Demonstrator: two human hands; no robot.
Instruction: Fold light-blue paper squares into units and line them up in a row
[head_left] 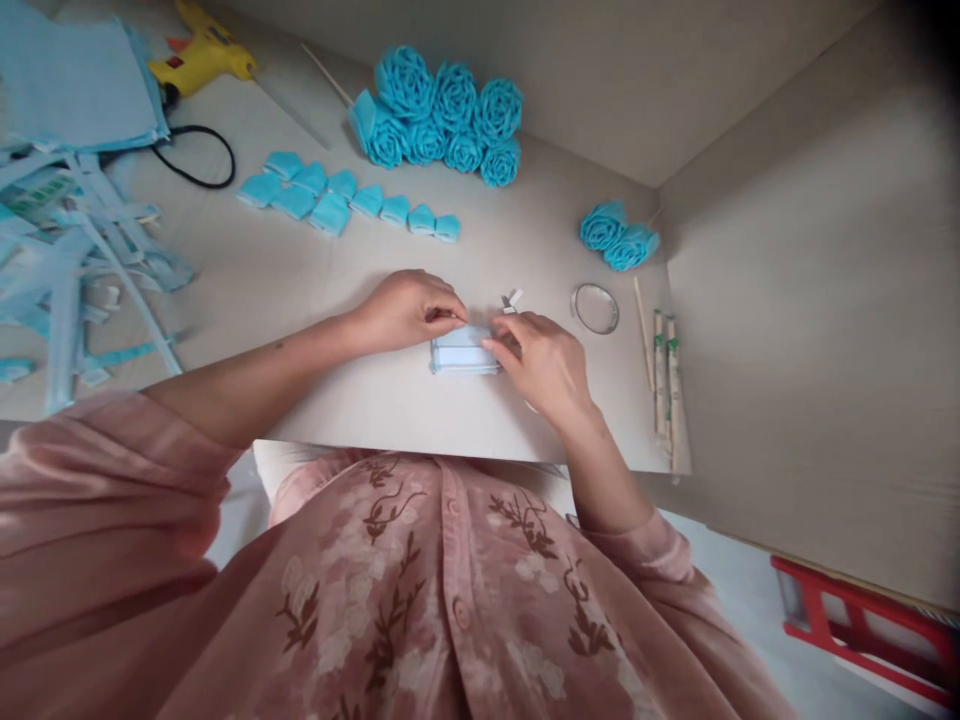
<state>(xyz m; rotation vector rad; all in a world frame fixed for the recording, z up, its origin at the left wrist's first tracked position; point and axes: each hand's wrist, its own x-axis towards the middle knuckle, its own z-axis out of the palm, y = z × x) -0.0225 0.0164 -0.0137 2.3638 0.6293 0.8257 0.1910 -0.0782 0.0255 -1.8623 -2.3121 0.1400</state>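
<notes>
A small folded piece of pale blue non-woven cloth (pixel 465 357) lies on the table in front of me, with a whiter band across it. My left hand (pixel 409 308) is closed in a pinch at its upper edge, thumb and forefinger together. At the right end of the cloth, my right hand (pixel 546 362) has curled fingers, thumb and forefinger pressing on it. Just beyond the right hand lies a small grey and white object (pixel 512 300), partly hidden and too small to name. A thin ring-shaped band (pixel 595 308) rests to its right.
Blue fabric roses (pixel 454 115) are grouped at the back, two more roses (pixel 619 238) at right. Folded blue petals (pixel 330 198) lie in rows. A yellow glue gun (pixel 206 55), stacked blue sheets (pixel 82 80) and cut strips (pixel 82 260) occupy the left; wrapped sticks (pixel 666 375) the right.
</notes>
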